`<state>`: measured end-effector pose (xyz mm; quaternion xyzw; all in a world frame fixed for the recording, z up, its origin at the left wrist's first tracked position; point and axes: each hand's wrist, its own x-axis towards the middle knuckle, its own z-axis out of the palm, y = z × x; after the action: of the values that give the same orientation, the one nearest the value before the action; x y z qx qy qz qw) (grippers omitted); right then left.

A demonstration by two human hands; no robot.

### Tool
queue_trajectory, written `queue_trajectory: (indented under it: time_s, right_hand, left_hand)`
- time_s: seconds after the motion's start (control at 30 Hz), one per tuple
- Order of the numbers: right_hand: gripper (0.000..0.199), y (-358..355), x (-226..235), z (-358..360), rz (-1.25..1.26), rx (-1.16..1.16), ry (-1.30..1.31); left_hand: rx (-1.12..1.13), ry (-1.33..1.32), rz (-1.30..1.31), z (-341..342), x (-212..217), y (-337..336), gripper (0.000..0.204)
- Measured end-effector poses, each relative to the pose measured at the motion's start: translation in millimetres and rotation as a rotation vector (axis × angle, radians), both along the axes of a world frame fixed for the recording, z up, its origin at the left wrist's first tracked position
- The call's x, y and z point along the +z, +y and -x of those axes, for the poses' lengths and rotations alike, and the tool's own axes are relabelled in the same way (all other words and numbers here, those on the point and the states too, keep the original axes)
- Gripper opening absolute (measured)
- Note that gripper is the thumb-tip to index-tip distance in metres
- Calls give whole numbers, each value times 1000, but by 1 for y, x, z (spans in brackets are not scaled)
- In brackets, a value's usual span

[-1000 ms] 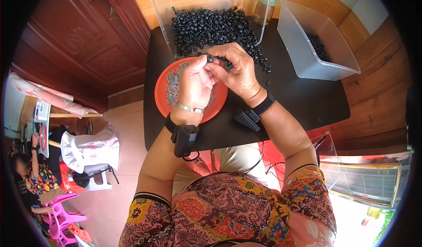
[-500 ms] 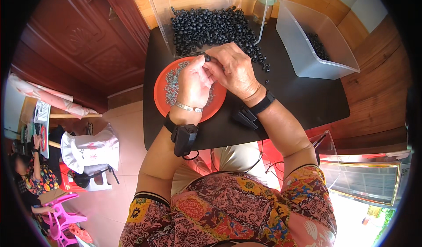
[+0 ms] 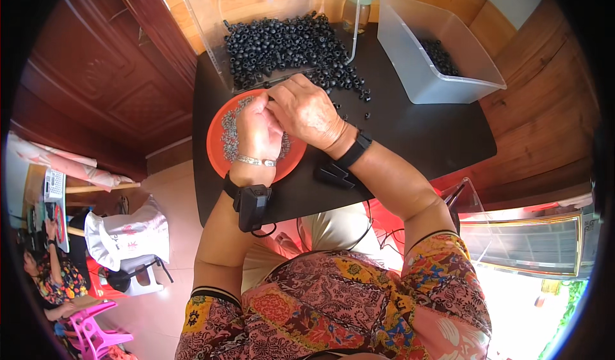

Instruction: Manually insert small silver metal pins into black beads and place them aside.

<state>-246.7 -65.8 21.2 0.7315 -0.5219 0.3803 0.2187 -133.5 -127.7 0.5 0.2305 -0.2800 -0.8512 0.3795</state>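
Note:
My left hand [image 3: 257,134] is closed above the orange plate [image 3: 216,147], its palm turned toward my right hand. My right hand [image 3: 306,113] bends over the left fingertips, and its fingers are pinched together against them. Whatever they hold is hidden between the fingers. Small silvery screw-like pieces [image 3: 230,137] lie spread in the plate beneath my hands. Just beyond, a heap of small black ring-like parts with holes [image 3: 288,47] spills out of a clear plastic bin [image 3: 206,43] lying on its side.
A translucent bin [image 3: 426,90] at the right holds more black parts [image 3: 439,57]. Between the bins stands a jar with a pale green lid [image 3: 356,13]. Loose black parts lie on the dark table [image 3: 442,126]. Another person [image 3: 54,267] sits at far left, near a pink stool [image 3: 96,331].
The view has shifted, so the table sits further left. My right hand has closed in over the left fingertips. A small black part seen at the fingertips earlier is now hidden.

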Motion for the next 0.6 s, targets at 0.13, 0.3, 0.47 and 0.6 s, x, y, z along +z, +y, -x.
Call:
queue_trajectory:
  time_s: [0.13, 0.3, 0.47, 0.6]
  right_hand:
    - [16, -1, 10, 5, 75, -12, -40]
    - [18, 29, 71, 85, 391, -582, -189]
    - [22, 43, 97, 142, 563, -843, 115]
    - [18, 25, 61, 109, 215, -445, -327]
  left_hand:
    - [-59, 79, 50, 0, -3, -1, 31]
    - [74, -12, 101, -6, 18, 2, 33]
    - [162, -19, 88, -8, 19, -2, 30]
    - [250, 23, 65, -8, 22, -9, 24]
